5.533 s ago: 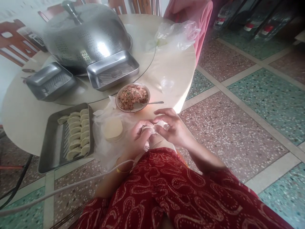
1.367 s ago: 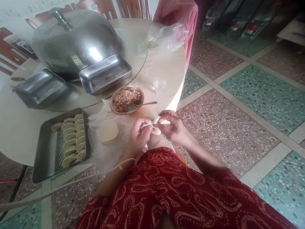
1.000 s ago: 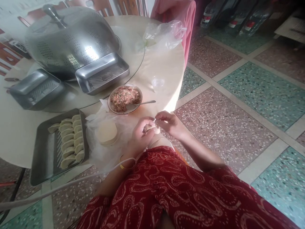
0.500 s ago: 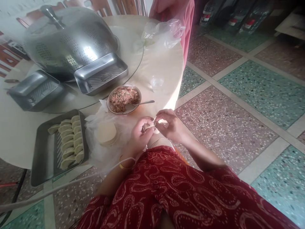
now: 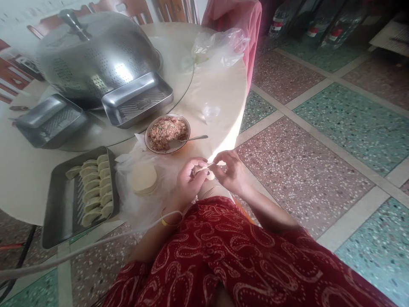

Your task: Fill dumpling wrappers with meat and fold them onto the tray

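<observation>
Both my hands meet over my lap at the table's near edge, pinching one pale dumpling (image 5: 206, 171) between them. My left hand (image 5: 188, 183) cups it from below; my right hand (image 5: 230, 171) pinches its upper edge with fingertips. Just left of my left hand a stack of round wrappers (image 5: 142, 178) lies on a clear plastic sheet. Beyond the hands stands a bowl of minced filling (image 5: 166, 132) with a spoon (image 5: 191, 139) resting in it. A steel tray (image 5: 60, 213) at the near left holds several folded dumplings (image 5: 96, 187) in two rows.
On the round cream table (image 5: 217, 91) sit a big perforated steel dome cover (image 5: 96, 55), two empty steel trays (image 5: 137, 100) (image 5: 47, 119), a small clear cup (image 5: 211, 111) and a crumpled plastic bag (image 5: 220, 44). Wooden chairs stand behind; a white cable (image 5: 79, 251) crosses my lap.
My fingers keep working along the dumpling's edge; the right hand has shifted slightly, pinching the seam. The view has drifted a little; nothing on the table has moved.
</observation>
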`<move>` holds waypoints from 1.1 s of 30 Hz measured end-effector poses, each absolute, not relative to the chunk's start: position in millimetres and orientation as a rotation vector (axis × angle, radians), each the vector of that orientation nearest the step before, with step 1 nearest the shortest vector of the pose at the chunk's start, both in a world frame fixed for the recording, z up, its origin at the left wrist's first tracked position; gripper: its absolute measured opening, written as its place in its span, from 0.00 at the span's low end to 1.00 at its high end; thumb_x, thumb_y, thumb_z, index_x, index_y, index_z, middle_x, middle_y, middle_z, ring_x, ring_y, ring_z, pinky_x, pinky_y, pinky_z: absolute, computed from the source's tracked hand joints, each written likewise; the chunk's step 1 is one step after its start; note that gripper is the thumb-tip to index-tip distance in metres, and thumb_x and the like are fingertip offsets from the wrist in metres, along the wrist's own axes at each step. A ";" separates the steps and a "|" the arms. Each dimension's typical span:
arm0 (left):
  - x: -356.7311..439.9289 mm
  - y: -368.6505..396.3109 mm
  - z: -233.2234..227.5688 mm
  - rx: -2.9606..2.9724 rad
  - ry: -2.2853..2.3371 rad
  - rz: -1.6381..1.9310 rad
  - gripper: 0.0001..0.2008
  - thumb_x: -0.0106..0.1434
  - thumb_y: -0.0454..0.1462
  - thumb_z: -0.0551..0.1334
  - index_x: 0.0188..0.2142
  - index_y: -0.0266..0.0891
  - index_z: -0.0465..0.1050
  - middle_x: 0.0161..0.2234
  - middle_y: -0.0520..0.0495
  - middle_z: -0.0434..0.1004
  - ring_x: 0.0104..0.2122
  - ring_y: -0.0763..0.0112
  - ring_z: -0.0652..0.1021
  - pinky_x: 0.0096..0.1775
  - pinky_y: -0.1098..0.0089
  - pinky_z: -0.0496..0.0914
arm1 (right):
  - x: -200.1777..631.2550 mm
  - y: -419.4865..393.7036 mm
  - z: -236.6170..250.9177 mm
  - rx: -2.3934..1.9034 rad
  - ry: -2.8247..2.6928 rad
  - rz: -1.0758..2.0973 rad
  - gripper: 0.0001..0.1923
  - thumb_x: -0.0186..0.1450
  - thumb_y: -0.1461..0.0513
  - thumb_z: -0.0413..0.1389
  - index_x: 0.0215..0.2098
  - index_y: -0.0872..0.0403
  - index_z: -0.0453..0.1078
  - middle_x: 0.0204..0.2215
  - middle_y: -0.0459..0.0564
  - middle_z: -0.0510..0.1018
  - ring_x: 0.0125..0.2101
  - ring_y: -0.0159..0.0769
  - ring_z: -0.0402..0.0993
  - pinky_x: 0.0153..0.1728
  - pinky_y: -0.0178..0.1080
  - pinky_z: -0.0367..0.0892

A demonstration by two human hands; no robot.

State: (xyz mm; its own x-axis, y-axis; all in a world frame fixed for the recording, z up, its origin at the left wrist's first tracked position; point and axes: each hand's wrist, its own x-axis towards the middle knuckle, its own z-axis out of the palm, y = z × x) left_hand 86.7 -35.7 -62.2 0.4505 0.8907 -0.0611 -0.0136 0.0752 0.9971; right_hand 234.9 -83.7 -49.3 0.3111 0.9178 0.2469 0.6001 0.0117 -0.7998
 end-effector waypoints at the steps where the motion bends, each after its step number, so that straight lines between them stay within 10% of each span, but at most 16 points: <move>1: 86.3 -35.5 -61.9 1.349 0.880 0.831 0.04 0.60 0.37 0.63 0.36 0.41 0.71 0.45 0.47 0.75 0.32 0.74 0.76 0.31 0.73 0.72 | 236.6 -83.1 -47.8 -1.666 -1.339 0.569 0.05 0.60 0.60 0.56 0.27 0.51 0.68 0.29 0.49 0.76 0.34 0.40 0.70 0.39 0.45 0.67; 8: 82.9 -34.7 -60.7 1.505 0.905 0.735 0.06 0.59 0.35 0.63 0.37 0.42 0.71 0.44 0.49 0.74 0.36 0.72 0.74 0.35 0.72 0.70 | 245.9 -79.6 -36.6 -1.533 -1.009 1.258 0.06 0.60 0.59 0.58 0.28 0.53 0.71 0.24 0.43 0.74 0.25 0.28 0.66 0.31 0.37 0.63; 19: 87.5 -29.1 -56.7 1.230 0.827 0.643 0.04 0.58 0.36 0.62 0.34 0.39 0.71 0.39 0.50 0.73 0.29 0.77 0.75 0.29 0.76 0.71 | 239.2 -89.4 -45.1 -1.655 -1.563 0.440 0.08 0.63 0.62 0.52 0.33 0.55 0.73 0.35 0.54 0.78 0.39 0.44 0.70 0.42 0.48 0.67; 33: 87.5 -30.9 -51.4 1.273 0.846 0.691 0.04 0.58 0.35 0.63 0.35 0.39 0.71 0.40 0.51 0.74 0.27 0.81 0.75 0.31 0.77 0.70 | 251.5 -88.7 -38.8 -1.653 -1.470 0.613 0.08 0.63 0.63 0.52 0.31 0.54 0.73 0.33 0.52 0.80 0.37 0.41 0.73 0.41 0.47 0.68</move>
